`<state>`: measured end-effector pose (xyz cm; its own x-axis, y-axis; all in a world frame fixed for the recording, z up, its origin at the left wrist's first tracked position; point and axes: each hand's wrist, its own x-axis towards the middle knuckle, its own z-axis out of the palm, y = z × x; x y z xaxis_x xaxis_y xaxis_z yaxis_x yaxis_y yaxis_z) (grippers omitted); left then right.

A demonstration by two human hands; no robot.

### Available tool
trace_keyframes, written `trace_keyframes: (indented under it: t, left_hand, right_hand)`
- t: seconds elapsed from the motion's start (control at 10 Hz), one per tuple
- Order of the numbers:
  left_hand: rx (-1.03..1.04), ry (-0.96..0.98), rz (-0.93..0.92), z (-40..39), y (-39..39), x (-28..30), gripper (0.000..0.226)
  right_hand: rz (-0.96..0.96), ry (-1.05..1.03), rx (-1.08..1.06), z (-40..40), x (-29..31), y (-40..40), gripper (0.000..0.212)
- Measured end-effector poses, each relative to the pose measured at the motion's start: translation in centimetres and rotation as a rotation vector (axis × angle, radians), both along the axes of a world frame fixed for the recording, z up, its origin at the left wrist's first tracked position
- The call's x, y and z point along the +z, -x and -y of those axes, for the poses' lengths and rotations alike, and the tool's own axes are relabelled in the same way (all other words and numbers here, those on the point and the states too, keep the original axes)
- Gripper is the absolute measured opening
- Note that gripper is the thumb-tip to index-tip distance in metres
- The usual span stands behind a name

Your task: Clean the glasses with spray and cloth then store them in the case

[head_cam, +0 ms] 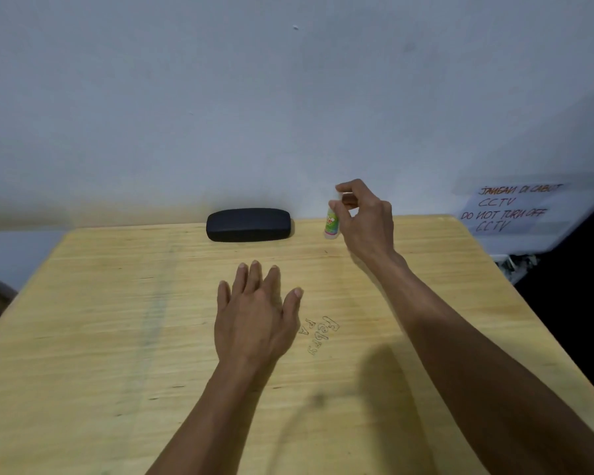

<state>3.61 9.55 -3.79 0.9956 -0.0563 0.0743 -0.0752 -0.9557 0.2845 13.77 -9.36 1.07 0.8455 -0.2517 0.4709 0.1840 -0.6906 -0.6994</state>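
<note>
A small spray bottle (331,223), white with a green label and red lettering, is standing upright near the far edge of the wooden table (100,320), and the right hand (364,217) is curling its fingers around the top of it. The left hand (254,317) is hovering open, fingers spread, over the middle of the table. A black glasses case (248,224) is lying closed beside the bottle, against the wall.

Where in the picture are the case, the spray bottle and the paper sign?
case (248,224): head view, middle of its closed black lid.
spray bottle (331,222): head view, its green label, left of the right hand's fingers.
sign (515,207): head view, centre of the handwritten sheet.
</note>
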Motion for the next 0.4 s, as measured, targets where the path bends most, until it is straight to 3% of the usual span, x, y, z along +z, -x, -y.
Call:
trace_keyframes:
  t: [0.4]
  left_hand:
    - [0.0,0.009,0.008,0.15,0.28,0.34,0.07]
  right_hand:
    - [-0.045,-0.013,0.037,0.46,0.78,1.08,0.039]
